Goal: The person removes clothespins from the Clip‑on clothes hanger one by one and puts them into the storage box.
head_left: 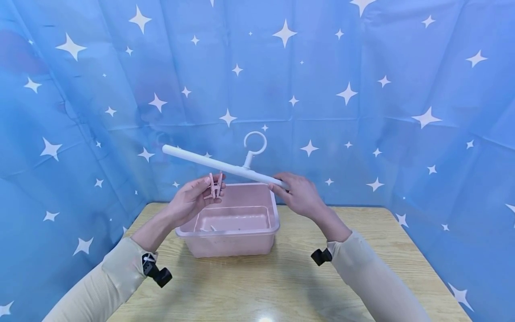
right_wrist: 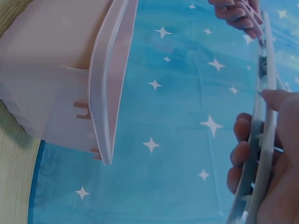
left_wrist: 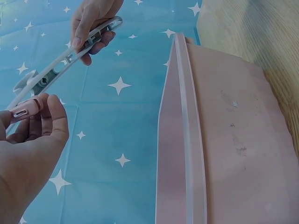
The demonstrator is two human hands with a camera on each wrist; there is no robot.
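Observation:
My right hand [head_left: 298, 193] grips one end of a white hanger bar [head_left: 201, 159], which slants up to the left above the basin. A round hook [head_left: 255, 143] stands up from the bar's middle. In the left wrist view the bar's underside looks hollow and ribbed. Between thumb and fingers, my left hand [head_left: 189, 200] pinches a pink clothespin [head_left: 216, 186] just below the bar. From the right wrist view, the right fingers [right_wrist: 240, 151] curl round the bar. Whether the clothespin touches the bar I cannot tell.
A pink plastic basin [head_left: 233, 245] stands on the wooden table [head_left: 306, 277] beneath both hands. Something small and pale lies inside it, too small to identify. Blue curtains [head_left: 257, 89] with white stars surround the table's back and sides.

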